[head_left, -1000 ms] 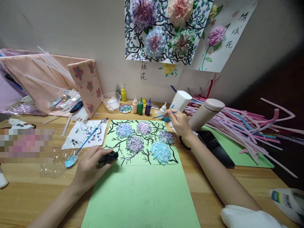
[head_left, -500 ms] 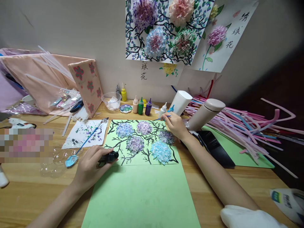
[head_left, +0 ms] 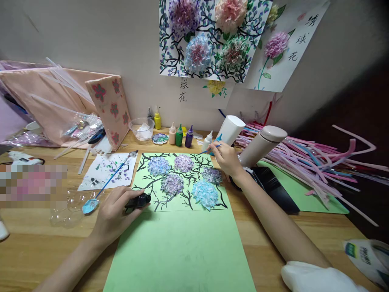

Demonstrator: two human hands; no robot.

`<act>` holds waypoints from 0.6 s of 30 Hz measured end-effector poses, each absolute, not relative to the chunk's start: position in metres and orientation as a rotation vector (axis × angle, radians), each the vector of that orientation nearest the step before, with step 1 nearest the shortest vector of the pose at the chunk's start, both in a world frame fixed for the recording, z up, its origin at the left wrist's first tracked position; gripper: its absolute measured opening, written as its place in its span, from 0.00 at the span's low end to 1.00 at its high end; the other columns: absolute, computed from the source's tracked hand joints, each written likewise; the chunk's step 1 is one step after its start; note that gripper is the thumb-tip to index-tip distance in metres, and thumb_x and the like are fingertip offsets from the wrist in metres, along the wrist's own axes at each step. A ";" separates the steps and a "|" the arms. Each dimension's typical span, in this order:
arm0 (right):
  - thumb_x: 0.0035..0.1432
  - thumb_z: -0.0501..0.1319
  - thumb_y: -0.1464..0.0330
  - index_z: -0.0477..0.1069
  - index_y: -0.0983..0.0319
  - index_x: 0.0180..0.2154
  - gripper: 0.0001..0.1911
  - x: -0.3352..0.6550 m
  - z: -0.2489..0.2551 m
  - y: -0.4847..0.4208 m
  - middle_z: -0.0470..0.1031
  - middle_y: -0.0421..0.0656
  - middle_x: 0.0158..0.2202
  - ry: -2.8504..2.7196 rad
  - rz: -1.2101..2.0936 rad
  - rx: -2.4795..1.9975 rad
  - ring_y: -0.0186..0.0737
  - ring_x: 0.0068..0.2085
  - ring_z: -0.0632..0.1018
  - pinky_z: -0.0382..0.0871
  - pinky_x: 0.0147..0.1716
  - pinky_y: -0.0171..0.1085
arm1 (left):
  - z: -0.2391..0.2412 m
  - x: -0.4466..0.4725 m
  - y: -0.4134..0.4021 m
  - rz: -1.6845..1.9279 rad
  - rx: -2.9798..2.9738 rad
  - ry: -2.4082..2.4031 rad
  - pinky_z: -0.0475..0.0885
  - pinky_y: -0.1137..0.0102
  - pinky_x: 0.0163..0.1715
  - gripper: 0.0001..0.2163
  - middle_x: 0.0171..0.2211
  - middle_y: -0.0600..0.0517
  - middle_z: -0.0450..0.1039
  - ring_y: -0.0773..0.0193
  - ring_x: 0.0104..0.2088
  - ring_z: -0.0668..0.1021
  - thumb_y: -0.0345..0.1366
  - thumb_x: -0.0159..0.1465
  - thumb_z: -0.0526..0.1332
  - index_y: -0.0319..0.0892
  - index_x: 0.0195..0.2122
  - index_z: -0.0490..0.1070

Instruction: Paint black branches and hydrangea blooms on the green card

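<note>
A green sheet point(head_left: 182, 251) lies on the wooden table, and its far half carries black painted branches with several fluffy paper flowers point(head_left: 206, 194). My right hand point(head_left: 226, 159) is closed on a thin blue paintbrush point(head_left: 212, 149) at the sheet's far right corner, next to a small blue-capped bottle point(head_left: 219, 138). My left hand point(head_left: 114, 217) rests at the sheet's left edge, fingers curled round a small black object point(head_left: 139, 200).
Small paint bottles point(head_left: 179, 136), a flower-shaped palette point(head_left: 160, 139) and a clear bowl point(head_left: 141, 129) line the back. A paint-daubed paper point(head_left: 106, 170) with a long blue brush point(head_left: 105, 186) lies left. A beige flask point(head_left: 261, 146), black case point(head_left: 273, 188) and pink strips point(head_left: 313, 158) fill the right.
My right hand with the brush has come down from beside the white roll and moved slightly left onto the sheet's corner. The left hand has stayed put.
</note>
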State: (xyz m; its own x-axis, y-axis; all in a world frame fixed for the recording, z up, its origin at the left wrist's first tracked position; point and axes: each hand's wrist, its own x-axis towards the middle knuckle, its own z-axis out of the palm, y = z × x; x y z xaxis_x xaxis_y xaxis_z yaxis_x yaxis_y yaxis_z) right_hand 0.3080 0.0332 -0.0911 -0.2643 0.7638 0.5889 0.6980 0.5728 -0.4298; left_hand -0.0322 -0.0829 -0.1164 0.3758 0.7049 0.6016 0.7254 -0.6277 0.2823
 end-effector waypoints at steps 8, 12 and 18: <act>0.65 0.45 0.60 0.70 0.61 0.30 0.21 0.311 -0.096 0.036 0.74 0.45 0.28 -2.027 0.005 -1.201 0.44 0.36 0.75 0.65 0.38 0.40 | -0.117 -0.033 -0.083 -1.109 -2.589 -1.326 0.67 0.71 0.32 0.14 0.32 0.52 0.70 0.64 0.33 0.73 0.31 0.56 0.64 0.43 0.43 0.68; 0.66 0.45 0.61 0.69 0.61 0.31 0.19 0.311 -0.102 0.037 0.74 0.45 0.28 -2.052 0.023 -1.239 0.43 0.34 0.75 0.65 0.37 0.39 | -0.118 -0.034 -0.084 -1.105 -2.589 -1.324 0.67 0.71 0.32 0.14 0.32 0.52 0.70 0.64 0.33 0.73 0.31 0.55 0.65 0.43 0.43 0.68; 0.66 0.45 0.61 0.69 0.61 0.30 0.19 0.311 -0.099 0.036 0.75 0.45 0.28 -2.065 0.027 -1.244 0.42 0.34 0.75 0.65 0.37 0.39 | -0.118 -0.033 -0.082 -1.096 -2.592 -1.328 0.67 0.71 0.31 0.15 0.32 0.52 0.70 0.64 0.33 0.72 0.31 0.56 0.65 0.43 0.44 0.67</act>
